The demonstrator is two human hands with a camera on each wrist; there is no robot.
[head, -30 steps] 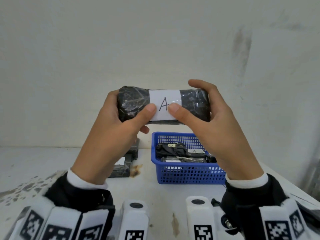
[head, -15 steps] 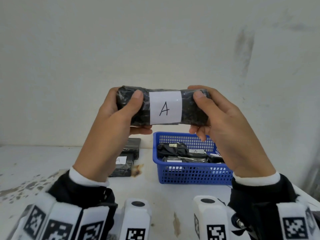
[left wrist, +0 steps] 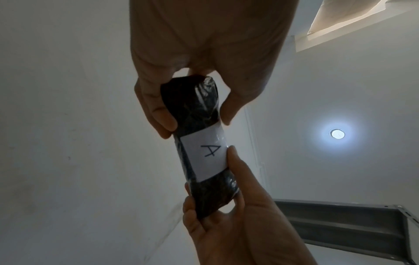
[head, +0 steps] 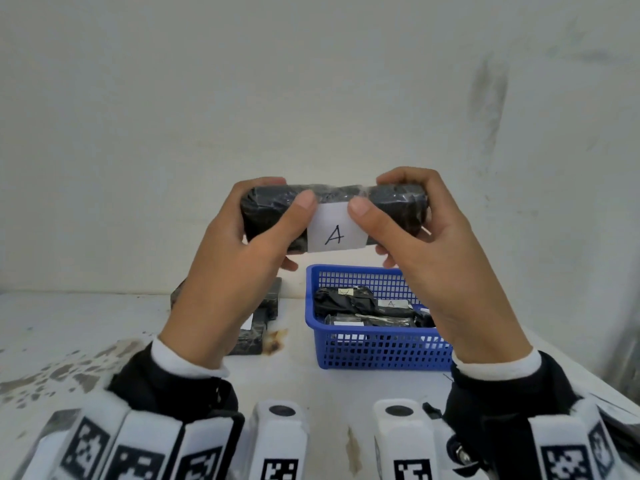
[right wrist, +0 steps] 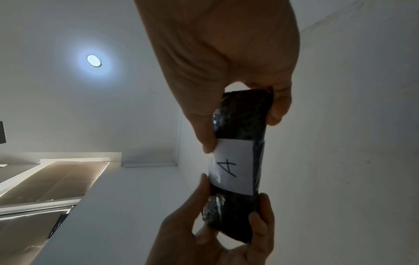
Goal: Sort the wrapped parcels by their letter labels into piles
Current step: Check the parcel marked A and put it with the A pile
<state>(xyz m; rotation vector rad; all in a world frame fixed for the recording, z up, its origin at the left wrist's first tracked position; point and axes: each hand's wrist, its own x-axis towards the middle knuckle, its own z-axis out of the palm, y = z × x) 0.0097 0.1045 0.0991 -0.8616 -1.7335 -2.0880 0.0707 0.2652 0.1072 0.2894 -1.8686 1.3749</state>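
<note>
Above the counter, well clear of it, both hands hold 1 black wrapped parcel level. Below sit the blue basket of unsorted parcels and, left of it, a small pile partly hidden behind the wrist. The left hand and right hand each curl round an end, thumbs pressing the top corners of the label marked A. Glossy wrap could slip during a 1-handed transfer; the pile's letter is hidden, so misplacing is possible.
</note>
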